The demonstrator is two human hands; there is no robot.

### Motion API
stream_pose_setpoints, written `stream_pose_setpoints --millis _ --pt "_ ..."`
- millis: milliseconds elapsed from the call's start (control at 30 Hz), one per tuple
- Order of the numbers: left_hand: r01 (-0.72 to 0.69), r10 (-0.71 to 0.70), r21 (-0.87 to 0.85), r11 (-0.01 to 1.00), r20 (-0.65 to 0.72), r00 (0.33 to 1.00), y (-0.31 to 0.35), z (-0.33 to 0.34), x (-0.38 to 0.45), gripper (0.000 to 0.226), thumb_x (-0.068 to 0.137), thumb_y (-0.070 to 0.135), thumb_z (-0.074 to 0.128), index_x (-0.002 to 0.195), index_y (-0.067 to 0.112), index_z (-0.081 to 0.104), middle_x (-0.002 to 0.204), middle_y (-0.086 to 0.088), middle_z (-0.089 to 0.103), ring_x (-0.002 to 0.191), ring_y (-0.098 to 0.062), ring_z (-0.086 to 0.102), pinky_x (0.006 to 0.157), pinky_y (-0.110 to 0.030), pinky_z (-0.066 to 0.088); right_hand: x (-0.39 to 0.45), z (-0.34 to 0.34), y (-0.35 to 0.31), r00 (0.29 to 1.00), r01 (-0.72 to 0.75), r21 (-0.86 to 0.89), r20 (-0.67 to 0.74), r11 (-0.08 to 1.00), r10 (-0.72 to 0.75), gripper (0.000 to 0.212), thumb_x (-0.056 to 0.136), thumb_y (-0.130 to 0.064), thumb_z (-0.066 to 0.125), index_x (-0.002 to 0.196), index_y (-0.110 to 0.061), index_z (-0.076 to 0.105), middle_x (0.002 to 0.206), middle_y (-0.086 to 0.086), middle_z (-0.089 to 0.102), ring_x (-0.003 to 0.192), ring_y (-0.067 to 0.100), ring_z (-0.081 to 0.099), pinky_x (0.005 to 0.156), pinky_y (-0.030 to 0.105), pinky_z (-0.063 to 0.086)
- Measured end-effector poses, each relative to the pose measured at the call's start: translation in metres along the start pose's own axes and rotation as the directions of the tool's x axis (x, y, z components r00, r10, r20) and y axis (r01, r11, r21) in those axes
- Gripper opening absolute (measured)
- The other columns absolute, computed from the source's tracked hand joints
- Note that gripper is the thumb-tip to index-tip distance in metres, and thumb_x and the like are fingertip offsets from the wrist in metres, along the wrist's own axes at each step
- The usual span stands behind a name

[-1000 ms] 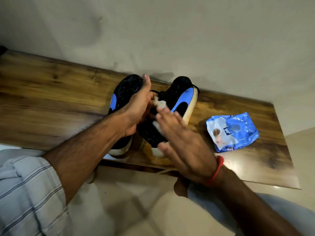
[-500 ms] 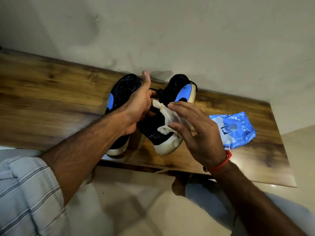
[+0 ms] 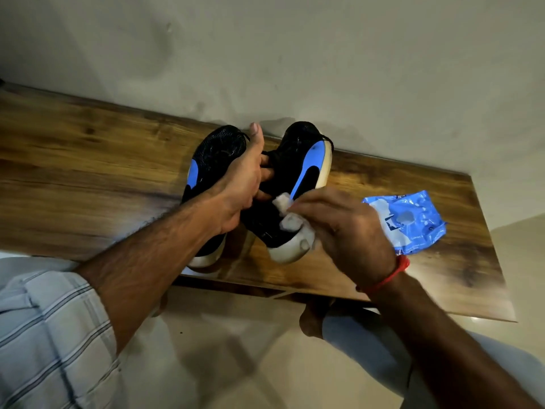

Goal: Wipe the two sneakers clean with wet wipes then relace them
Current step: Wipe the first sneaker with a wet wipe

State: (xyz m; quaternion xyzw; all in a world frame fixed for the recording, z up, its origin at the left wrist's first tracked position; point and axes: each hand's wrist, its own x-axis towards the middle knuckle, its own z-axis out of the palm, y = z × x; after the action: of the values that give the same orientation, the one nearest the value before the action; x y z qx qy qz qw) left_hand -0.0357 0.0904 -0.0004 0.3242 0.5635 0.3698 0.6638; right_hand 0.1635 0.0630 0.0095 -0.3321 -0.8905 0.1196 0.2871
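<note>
Your left hand (image 3: 241, 184) lies between the two sneakers, thumb pointing up toward the wall, its fingers curled into the dark top of the right sneaker (image 3: 298, 178) and gripping it. That shoe is black with a blue swoosh-like patch and a pale sole, tilted on the wooden table (image 3: 88, 160) with its white end toward you. The left sneaker (image 3: 215, 154), the same black and blue, stands just beside it, partly behind your left wrist.

Your right hand (image 3: 345, 231) pinches a crumpled white wet wipe (image 3: 290, 221) and presses it against the side of the right sneaker near its pale end. A red thread (image 3: 392, 276) circles that wrist.

The blue pack of wipes (image 3: 413, 219) lies on the table to the right, partly hidden behind your right hand. Its printing is too small and blurred to read, so no brand can be made out.
</note>
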Motion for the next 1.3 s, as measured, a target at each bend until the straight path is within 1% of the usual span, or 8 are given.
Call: stream_pose_setpoints --millis 233,367,567,767,833,933,1100,1300 --pt "0.012 -0.012 -0.012 1.000 -0.024 1.000 -0.001 0.006 -0.004 0.099 0.082 0.092 0.018 0.133 0.019 0.061 0.123 -0.004 0.073 0.108 -0.029 0.072 0.103 -0.054 0.051 -0.004 0.004 -0.014 0.997 0.076 0.027 0.006 0.997 -0.076 0.019 0.096 -0.011 0.060 0.104 -0.003 0.075 0.102 0.010 0.069 0.094 0.020 0.064 0.086 0.026 0.050" --pt "0.014 -0.014 0.010 1.000 0.003 1.000 0.001 0.007 -0.007 0.104 0.078 0.094 0.019 0.138 0.020 0.059 0.128 -0.003 0.071 0.113 -0.027 0.070 0.106 -0.053 0.048 0.002 -0.006 0.001 0.996 -0.060 0.031 -0.059 0.998 0.062 0.016 0.092 -0.005 0.062 0.102 -0.004 0.075 0.103 0.009 0.069 0.094 0.019 0.064 0.082 0.033 0.051" --pt "-0.001 0.001 0.001 1.000 -0.016 1.000 0.000 0.007 0.000 0.100 0.077 0.094 0.021 0.130 0.021 0.061 0.134 -0.006 0.067 0.116 -0.028 0.068 0.108 -0.051 0.047 0.000 0.006 -0.010 0.996 0.091 0.009 0.008 0.996 -0.091 0.018 0.096 -0.008 0.061 0.106 -0.001 0.074 0.109 0.015 0.065 0.100 0.026 0.063 0.090 0.032 0.050" --pt "0.033 -0.032 0.026 0.999 -0.013 0.999 0.002 0.015 -0.001 0.104 0.084 0.090 0.018 0.151 0.015 0.043 0.146 -0.012 0.055 0.132 -0.025 0.057 0.108 -0.039 0.044 -0.005 0.009 -0.023 0.992 0.120 0.010 0.036 0.993 -0.120 0.015 0.094 -0.009 0.067 0.105 -0.003 0.075 0.104 0.013 0.066 0.093 0.025 0.064 0.081 0.031 0.052" --pt "0.036 -0.036 0.017 0.999 -0.007 0.999 0.000 0.016 0.001 0.096 0.089 0.085 0.015 0.150 0.016 0.044 0.137 -0.004 0.059 0.129 -0.020 0.056 0.102 -0.038 0.046 -0.001 0.005 -0.016 0.992 0.122 0.000 0.037 0.993 -0.122 0.014 0.093 -0.008 0.067 0.104 -0.002 0.075 0.103 0.014 0.065 0.093 0.026 0.064 0.082 0.031 0.051" --pt "0.046 -0.046 0.011 0.999 -0.014 0.999 0.002 0.015 0.002 0.075 0.090 0.084 0.015 0.109 0.032 0.065 0.097 0.004 0.075 0.105 -0.017 0.071 0.091 -0.039 0.055 0.004 -0.009 -0.001 0.998 0.039 -0.025 -0.045 0.999 -0.040 0.013 0.091 -0.004 0.068 0.102 -0.002 0.075 0.101 0.014 0.065 0.092 0.025 0.064 0.084 0.029 0.050" --pt "0.071 -0.070 -0.018 0.997 0.048 0.996 -0.001 0.015 0.004 0.102 0.085 0.089 0.018 0.147 0.014 0.050 0.141 -0.012 0.061 0.119 -0.025 0.067 0.106 -0.042 0.050 -0.005 0.013 -0.025 0.979 0.180 0.003 0.095 0.984 -0.180 0.010 0.092 -0.007 0.067 0.096 -0.001 0.074 0.100 0.016 0.063 0.088 0.028 0.060 0.077 0.039 0.050" --pt "0.084 -0.073 -0.094 0.992 0.122 0.990 0.004 0.013 0.004 0.098 0.089 0.086 0.013 0.135 0.012 0.058 0.128 -0.010 0.070 0.110 -0.026 0.071 0.086 -0.039 0.057 0.000 0.000 -0.017 0.995 0.096 -0.010 -0.014 0.995 -0.096 0.013 0.091 -0.003 0.068 0.102 -0.001 0.074 0.101 0.014 0.064 0.092 0.023 0.063 0.086 0.023 0.048"
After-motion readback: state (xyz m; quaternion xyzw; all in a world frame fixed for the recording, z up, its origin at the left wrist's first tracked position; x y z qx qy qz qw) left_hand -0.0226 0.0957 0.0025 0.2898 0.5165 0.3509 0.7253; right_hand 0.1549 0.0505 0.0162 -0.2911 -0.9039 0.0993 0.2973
